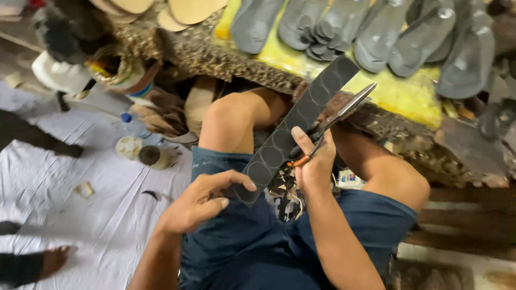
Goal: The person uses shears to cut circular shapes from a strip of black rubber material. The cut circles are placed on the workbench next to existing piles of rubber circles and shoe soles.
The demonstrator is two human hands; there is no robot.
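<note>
Two hands at work, both mine. My left hand (201, 201) pinches the near end of a long dark strip (293, 131), thumb on top and fingers beneath, closed on it. My right hand (312, 161) is wrapped round the orange handles of a pair of scissors (338, 115), whose steel blades point up and away, lying beside the strip's right edge. The strip runs slantwise from my lap up over my left knee towards the low bench (408, 96); it bears a row of traced circles, about eight that I can count.

Containers: one clear plastic bottle (131, 123) with a blue cap, lying on the white sheet (102, 215); contents cannot be told. Beside it one shallow pale tub (129, 146) and one small dark round pot (153, 156); what is in them is not clear.

On the bench, over a yellow sheet (403, 94): grey sole-shaped pieces (376, 35), roughly ten, overlapping, exact count uncertain. Tan sole shapes (188, 9) at the top edge, about four.

Dark offcuts (285, 190) lie heaped between my knees. Another person's bare foot (54, 260) rests at the sheet's lower left.
</note>
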